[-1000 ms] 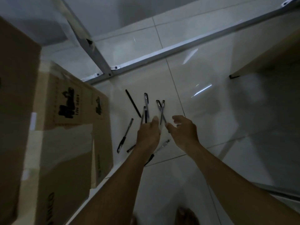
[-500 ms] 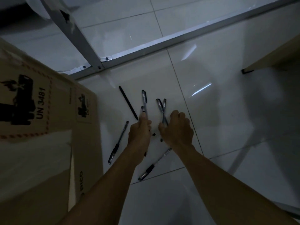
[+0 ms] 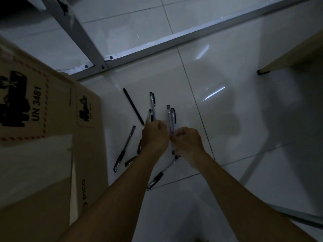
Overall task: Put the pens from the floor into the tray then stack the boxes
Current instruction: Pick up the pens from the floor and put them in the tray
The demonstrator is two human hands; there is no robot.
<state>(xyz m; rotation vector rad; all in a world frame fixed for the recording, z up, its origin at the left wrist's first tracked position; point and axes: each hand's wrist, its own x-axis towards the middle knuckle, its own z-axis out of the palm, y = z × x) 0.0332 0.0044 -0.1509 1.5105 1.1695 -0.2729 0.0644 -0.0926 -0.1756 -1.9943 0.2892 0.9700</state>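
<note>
Several pens lie scattered on the white tiled floor. My left hand (image 3: 154, 136) is closed around a clear pen (image 3: 148, 117) that sticks up from the fist. My right hand (image 3: 187, 141) grips two clear pens (image 3: 169, 119) by their lower ends. A black pen (image 3: 133, 106) lies to the upper left, a clear capped pen (image 3: 152, 103) beside it. Two more pens rest lower down, one at the left (image 3: 124, 149) and one under my right wrist (image 3: 161, 175). A brown cardboard box (image 3: 52, 105) with black printing stands at the left. No tray is visible.
A grey metal frame (image 3: 90, 44) crosses the floor beyond the pens. A wooden furniture edge (image 3: 288, 55) with a black foot juts in at the upper right. Bare tiles stretch to the right of my hands. The light is dim.
Both hands have closed on pens and lifted them slightly off the floor. The view has shifted closer, with the box larger at the left.
</note>
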